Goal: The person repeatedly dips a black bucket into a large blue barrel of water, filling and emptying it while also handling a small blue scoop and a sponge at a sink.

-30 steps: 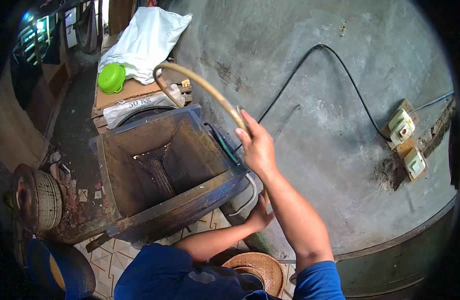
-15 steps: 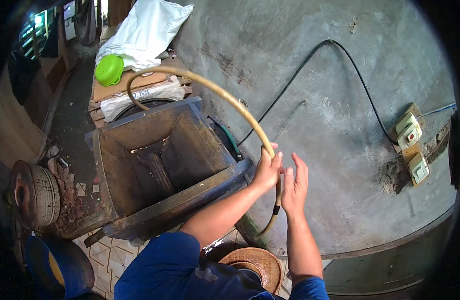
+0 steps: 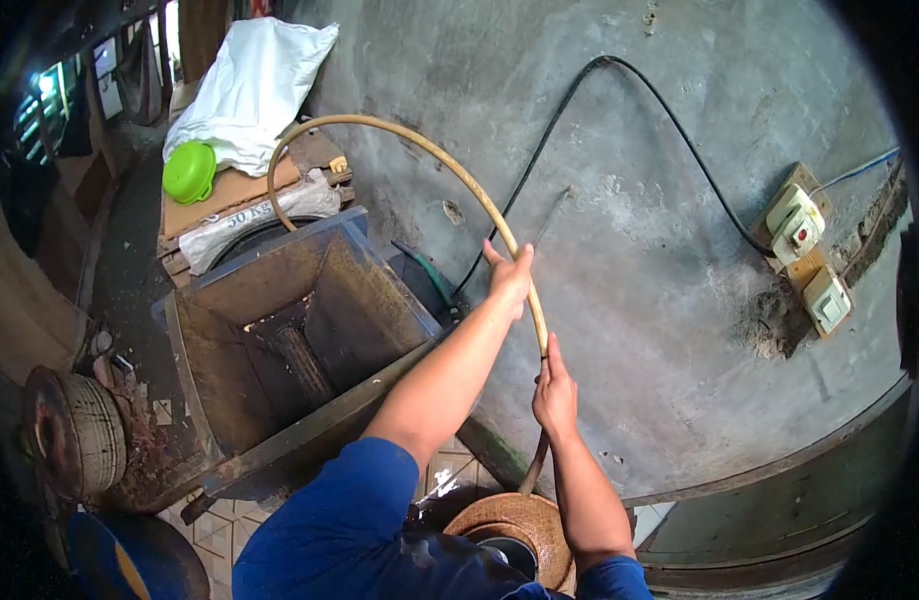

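1. Looking down from the head view, both hands are on one tan rubber hose [image 3: 419, 150] that arcs in front of a grey cement wall [image 3: 659, 200]; every place below is given relative to the metal hopper [image 3: 289, 340], the square funnel-shaped bin at lower left.

2. Up and to the right of the hopper, the left hand [image 3: 509, 278] meets the hose with its fingers loosely curled round it, the thumb spread, a light guiding hold rather than a tight fist.

3. Further right of the hopper and lower, the right hand [image 3: 554, 385] has its fingers clenched round the same hose, seemingly steadying the lower stretch while the upper hand bends the arc.

4. From the hands the hose climbs, curves over beyond the hopper's far corner and comes down behind its far rim; its free end is hidden there. Below the right hand it drops to a woven straw hat [image 3: 514, 520] at the bottom edge. It looks stiff, smooth and yellowish-tan, holding a wide loop.

5. Behind the hopper lie a green plastic bowl [image 3: 189, 172], a white sack [image 3: 254, 90] and a brown board.

6. Far right of the hopper, a black cable [image 3: 679, 150] runs across the wall to white switch boxes [image 3: 804, 255].

7. Left of the hopper sits a rusty round wheel-like part [image 3: 74, 430].
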The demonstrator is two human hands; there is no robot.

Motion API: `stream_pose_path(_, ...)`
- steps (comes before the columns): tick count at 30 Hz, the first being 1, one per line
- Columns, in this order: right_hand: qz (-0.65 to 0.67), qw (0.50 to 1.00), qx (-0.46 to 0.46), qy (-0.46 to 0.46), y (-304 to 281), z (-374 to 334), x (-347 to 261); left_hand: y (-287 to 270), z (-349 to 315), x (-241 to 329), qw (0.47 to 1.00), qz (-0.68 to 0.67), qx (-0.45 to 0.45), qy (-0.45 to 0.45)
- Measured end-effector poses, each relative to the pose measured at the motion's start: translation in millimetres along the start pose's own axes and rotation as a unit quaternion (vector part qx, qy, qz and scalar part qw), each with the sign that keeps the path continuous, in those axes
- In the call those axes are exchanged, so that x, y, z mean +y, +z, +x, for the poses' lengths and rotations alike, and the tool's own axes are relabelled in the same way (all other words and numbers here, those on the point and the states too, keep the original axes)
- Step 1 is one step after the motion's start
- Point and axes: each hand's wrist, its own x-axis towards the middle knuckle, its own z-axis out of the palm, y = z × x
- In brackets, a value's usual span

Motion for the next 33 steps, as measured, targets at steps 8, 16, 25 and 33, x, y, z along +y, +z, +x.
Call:
stream_pose_path(8,-0.091,0.991,-0.093,-0.043,34,43,-10,-69,-126,-26,0.912,0.143,-0.064,0.380)
stream_pose_path(16,0.134,0.983,-0.094,0.078,126,65,59,-135,-210,-34,0.871,0.193,-0.280,0.355)
stream_pose_path(25,0.171,0.977,-0.108,0.069,133,78,17,-197,-227,-62,0.900,0.190,-0.326,0.217)
stream_pose_path(33,0.148,0.965,-0.215,-0.042,127,63,32,-232,-235,-78,0.898,0.252,-0.340,0.119)
